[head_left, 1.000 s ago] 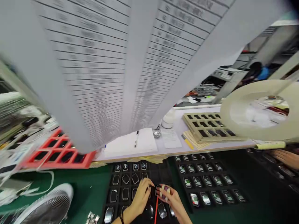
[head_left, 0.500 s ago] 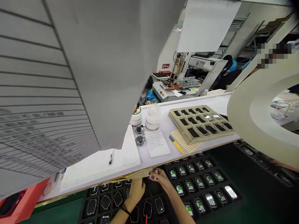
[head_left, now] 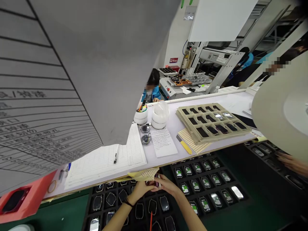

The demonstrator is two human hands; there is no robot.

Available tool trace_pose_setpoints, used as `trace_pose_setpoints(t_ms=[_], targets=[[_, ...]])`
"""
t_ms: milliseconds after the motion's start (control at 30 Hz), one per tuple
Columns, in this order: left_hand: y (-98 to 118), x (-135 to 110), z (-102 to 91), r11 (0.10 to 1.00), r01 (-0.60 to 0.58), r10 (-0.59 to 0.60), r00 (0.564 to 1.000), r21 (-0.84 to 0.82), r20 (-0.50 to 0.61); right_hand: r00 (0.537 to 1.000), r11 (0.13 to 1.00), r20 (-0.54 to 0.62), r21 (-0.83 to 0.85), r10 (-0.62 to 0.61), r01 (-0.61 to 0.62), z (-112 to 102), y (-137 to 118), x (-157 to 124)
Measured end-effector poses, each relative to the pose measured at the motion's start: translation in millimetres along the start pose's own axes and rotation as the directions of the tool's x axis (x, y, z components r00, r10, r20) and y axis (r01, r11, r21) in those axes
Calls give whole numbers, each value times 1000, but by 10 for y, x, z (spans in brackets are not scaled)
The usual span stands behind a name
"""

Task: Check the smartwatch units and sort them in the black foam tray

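My left hand [head_left: 140, 190] and my right hand [head_left: 166, 186] meet fingertip to fingertip just under the front edge of the white shelf [head_left: 223, 102]. Both are closed in a pinch around a small piece with a purple spot [head_left: 157, 184], too small to name. A yellow dotted sheet [head_left: 144, 175] hangs from the shelf edge right above the fingers. Below the hands lies a black tray [head_left: 96, 214] of watch cases, with a red line running across it between my wrists.
A second black tray [head_left: 243, 200] with green-labelled pieces lies to the right. The shelf carries a beige slotted tray [head_left: 186, 120], a log sheet with a pen [head_left: 115, 157], a note, and two white cups [head_left: 158, 117]. A red tray [head_left: 36, 195] sits left; another person's hand [head_left: 291, 162] right.
The view has swung upward. Both hands rose from the watch-case tray to the shelf edge, and the left hand came up to join the right at the yellow sheet.
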State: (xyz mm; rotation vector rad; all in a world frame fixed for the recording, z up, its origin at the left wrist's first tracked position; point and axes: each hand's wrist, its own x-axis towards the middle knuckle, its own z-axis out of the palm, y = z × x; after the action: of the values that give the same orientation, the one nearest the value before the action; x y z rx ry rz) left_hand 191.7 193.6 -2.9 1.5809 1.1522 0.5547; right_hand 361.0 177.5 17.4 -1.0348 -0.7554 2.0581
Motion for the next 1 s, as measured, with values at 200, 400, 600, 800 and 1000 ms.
trace_pose_setpoints(t_ms=[200,400,600,800,1000], targets=[[-39,-62,-42,1000,-22,22,999,8,-41,999,999,19,-17,29,-29,108,158,44],[-43,-151,-60,989,-96,107,990,110,-95,973,914,-220,-406,-74,-23,-28,167,99],[-123,-330,-121,931,-43,78,994,363,-82,893,743,-289,-665,-344,71,-311,92,325],[-84,-391,-124,866,-48,100,992,497,-79,896,606,-204,-791,-395,87,-449,120,469],[88,-205,290,774,-156,174,984,613,30,884,545,-169,-831,-436,110,-559,144,460]])
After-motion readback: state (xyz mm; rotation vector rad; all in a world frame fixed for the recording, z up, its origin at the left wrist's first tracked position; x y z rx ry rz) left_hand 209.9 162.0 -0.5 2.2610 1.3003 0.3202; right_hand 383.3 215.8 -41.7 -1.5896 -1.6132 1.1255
